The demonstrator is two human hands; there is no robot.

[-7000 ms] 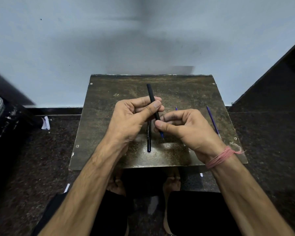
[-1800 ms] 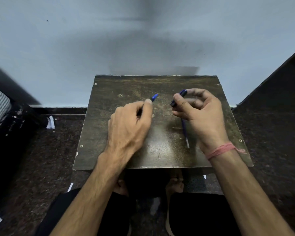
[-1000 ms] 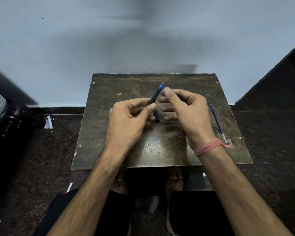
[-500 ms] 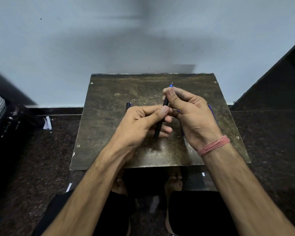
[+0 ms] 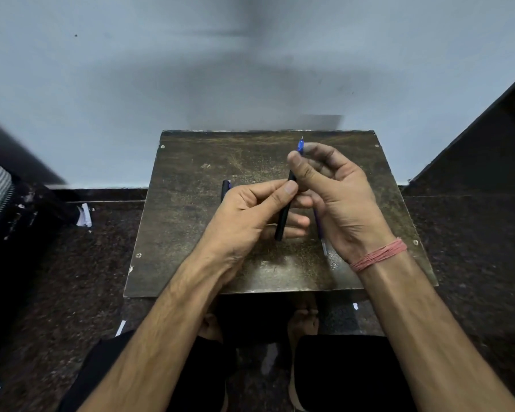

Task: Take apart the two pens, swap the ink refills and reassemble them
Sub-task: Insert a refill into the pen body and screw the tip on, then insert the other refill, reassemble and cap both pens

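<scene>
1. Above the middle of the surface (image 5: 191, 233), both hands hold one pen (image 5: 283, 217) in the air, tilted, blue tip (image 5: 300, 148) pointing toward the far edge.
2. Left hand (image 5: 244, 221): thumb and fingers (image 5: 290, 188) closed on the black barrel at mid-length; the lower end sticks out below them.
3. Right hand (image 5: 339, 203): thumb and forefinger pinched on the tip end, other fingers loosely curled. It looks like the tip is being screwed home.
4. A second barrel (image 5: 225, 187) lies on the surface behind the left hand, mostly hidden. A loose refill (image 5: 320, 230) lies near the right edge, partly under the right hand.
5. Handling, as I judge it: the pen is light, stiff and smooth, so it may spin or slip; a firm mid-barrel hold with a fingertip pinch at the tip suits it. The refill is thin and bends easily, so it is best taken near its middle and fed in straight.
6. Against half a second ago: the grip is much the same, and the metal point now shows clear beyond the right thumb. A second ago the refill lay uncovered by the right edge.
</scene>
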